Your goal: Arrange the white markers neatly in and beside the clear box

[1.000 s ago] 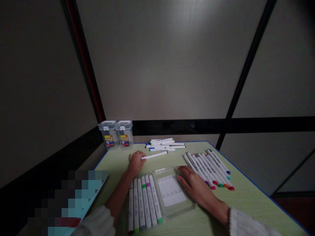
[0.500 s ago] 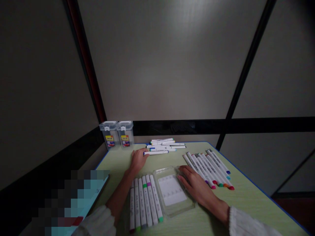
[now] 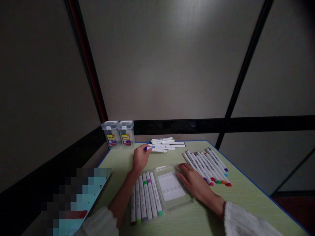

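Observation:
At the far side of the table my left hand (image 3: 141, 159) pinches the blue-capped end of a white marker (image 3: 158, 150), its other end pointing right. Behind that marker lies a loose pile of white markers (image 3: 168, 143). My right hand (image 3: 194, 182) rests with fingers stretched out on the right edge of a clear plastic case (image 3: 176, 206), which has a white insert (image 3: 171, 186). Left of the case, a row of several markers (image 3: 147, 198) lies side by side, partly behind my left forearm.
Two clear lidded boxes (image 3: 112, 136) with yellow labels stand at the back left. Several markers with coloured ends (image 3: 206, 165) lie fanned at the right. A light blue object (image 3: 86, 196), partly pixelated, is at the lower left. The table's edge (image 3: 248, 178) is blue.
My left hand has closed on the blue end of the front marker and lifted that end slightly. My right hand stays on the case. The view has shifted a little.

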Demonstrator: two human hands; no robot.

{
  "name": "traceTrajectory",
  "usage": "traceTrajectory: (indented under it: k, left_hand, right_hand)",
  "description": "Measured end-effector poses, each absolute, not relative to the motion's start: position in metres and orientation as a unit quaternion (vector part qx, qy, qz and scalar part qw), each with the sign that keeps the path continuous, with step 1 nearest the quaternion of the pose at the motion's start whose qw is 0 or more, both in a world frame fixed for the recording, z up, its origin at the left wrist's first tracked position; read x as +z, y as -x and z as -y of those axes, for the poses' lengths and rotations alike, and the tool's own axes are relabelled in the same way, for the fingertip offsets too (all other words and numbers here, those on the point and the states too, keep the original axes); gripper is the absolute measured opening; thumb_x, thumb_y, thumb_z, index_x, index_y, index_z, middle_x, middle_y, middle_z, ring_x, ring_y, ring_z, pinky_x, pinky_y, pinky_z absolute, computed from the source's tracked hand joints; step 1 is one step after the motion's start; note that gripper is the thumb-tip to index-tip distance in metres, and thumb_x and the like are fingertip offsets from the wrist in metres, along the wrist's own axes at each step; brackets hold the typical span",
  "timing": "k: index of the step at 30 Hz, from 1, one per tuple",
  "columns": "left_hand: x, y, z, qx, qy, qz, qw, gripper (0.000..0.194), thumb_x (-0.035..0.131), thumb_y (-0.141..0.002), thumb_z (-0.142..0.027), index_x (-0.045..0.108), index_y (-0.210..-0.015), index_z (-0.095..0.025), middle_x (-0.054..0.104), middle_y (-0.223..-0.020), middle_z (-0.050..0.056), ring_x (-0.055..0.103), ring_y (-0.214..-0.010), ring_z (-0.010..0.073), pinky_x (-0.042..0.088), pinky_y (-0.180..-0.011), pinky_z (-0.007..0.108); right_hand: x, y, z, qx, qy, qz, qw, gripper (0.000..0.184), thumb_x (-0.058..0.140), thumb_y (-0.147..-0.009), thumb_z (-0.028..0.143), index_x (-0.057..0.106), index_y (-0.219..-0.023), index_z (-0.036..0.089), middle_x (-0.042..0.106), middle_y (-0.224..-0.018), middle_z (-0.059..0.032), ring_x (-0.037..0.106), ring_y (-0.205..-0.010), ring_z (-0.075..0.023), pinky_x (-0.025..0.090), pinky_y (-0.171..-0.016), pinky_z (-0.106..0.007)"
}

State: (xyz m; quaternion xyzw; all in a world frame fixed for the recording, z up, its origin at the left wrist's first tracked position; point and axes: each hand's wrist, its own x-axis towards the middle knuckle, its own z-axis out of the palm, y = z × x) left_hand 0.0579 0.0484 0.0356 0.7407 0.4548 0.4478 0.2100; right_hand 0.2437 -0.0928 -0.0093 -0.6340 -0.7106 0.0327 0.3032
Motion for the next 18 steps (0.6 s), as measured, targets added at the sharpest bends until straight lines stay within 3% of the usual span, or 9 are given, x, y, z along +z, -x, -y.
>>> traceTrajectory:
  k: [8,18]
  left_hand:
    - [0.016,-0.054,-0.044,0.519,-0.578,-0.433,0.458,0.018,0.061,-0.06,-0.025,0.06,-0.07,-0.011,0.063,-0.055,0.002,0.059,-0.056,0.0125,0.046,-0.058,0.023]
    - [0.012,-0.034,-0.02,0.526,-0.549,-0.446,0.473,0.028,0.06,-0.059,-0.035,0.059,-0.074,-0.012,0.064,-0.058,0.002,0.061,-0.062,0.0142,0.045,-0.062,0.024]
  right_hand:
    - [-0.011,-0.244,0.093,0.02,0.635,0.719,0.282,0.036,0.038,-0.085,0.027,0.051,-0.113,0.009,0.05,-0.117,-0.0152,0.046,-0.108,-0.023,0.034,-0.092,-0.036]
    - [-0.013,-0.247,0.094,0.01,0.629,0.731,0.263,0.038,0.039,-0.084,0.027,0.05,-0.116,0.009,0.049,-0.12,-0.0146,0.044,-0.111,-0.0225,0.033,-0.093,-0.036]
